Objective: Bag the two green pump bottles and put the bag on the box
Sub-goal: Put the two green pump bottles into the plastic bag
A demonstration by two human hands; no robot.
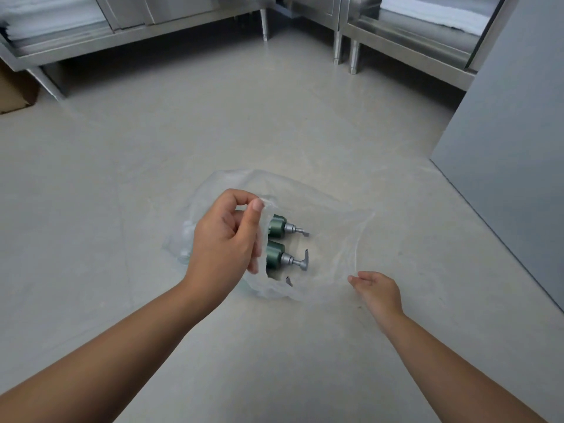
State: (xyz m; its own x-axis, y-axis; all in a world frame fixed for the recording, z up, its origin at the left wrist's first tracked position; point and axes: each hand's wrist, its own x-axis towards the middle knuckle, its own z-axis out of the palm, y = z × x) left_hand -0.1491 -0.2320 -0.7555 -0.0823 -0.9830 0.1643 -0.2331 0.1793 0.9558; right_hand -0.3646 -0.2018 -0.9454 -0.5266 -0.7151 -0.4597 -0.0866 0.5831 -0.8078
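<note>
Two green pump bottles, one farther (pixel 277 225) and one nearer (pixel 274 254), lie side by side inside a clear plastic bag (pixel 329 221) on the floor, their grey pump heads pointing right. My left hand (pixel 224 236) pinches the bag's upper layer between thumb and fingers and covers the bottles' bodies. My right hand (pixel 377 290) sits at the bag's near right edge with its fingers loosely bent toward the plastic; whether it touches the bag is unclear.
Pale concrete floor (pixel 213 132) all around. Steel cabinets on legs (pixel 265 24) line the back. A cardboard box (pixel 15 93) stands at the far left under a steel unit. A grey panel (pixel 512 132) rises on the right.
</note>
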